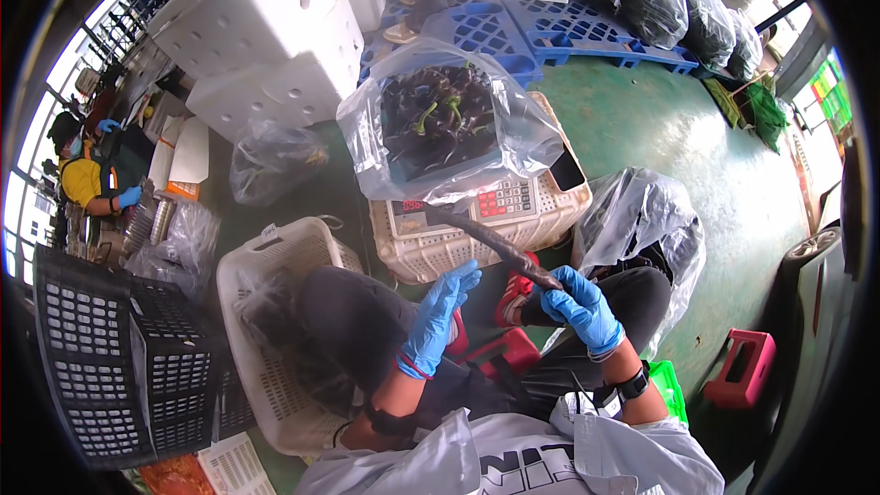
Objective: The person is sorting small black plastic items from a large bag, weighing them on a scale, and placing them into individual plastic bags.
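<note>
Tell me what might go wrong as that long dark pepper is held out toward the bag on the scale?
The right hand in a blue glove grips only the near end of the long dark pepper, so it might slip or snap. The clear plastic bag of dark peppers on the beige electronic scale looks heaped; its slumped mouth could spill.

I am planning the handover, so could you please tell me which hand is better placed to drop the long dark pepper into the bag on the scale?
Right: the right hand already grips the pepper.
</note>
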`<act>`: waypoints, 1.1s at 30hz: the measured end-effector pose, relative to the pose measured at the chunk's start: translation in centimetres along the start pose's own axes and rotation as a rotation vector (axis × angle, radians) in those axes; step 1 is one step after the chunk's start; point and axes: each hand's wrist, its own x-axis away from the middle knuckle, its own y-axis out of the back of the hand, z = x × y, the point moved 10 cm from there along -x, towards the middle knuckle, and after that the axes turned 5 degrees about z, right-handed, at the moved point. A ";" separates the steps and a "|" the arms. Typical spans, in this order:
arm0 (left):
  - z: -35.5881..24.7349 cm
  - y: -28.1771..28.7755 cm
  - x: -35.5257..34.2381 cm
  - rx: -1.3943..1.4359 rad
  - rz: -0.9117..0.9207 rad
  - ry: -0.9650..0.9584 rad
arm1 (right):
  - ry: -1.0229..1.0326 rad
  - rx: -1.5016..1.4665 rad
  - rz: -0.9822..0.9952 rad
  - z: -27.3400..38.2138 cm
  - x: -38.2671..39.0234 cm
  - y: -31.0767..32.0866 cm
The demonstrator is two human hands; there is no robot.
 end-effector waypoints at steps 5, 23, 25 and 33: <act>-2.1 3.5 0.4 -0.175 -0.193 -0.055 | 0.383 0.613 -0.139 7.3 -4.4 0.0; -15.8 10.3 8.1 -1.658 -0.875 -0.540 | 0.631 1.783 -0.505 14.8 -26.5 -6.5; -15.9 10.6 8.1 -1.609 -0.894 -0.555 | 0.722 1.718 -0.493 15.3 -24.6 -6.7; -15.8 9.8 7.9 -1.626 -0.847 -0.605 | 0.854 1.476 -0.372 15.5 -18.8 -5.9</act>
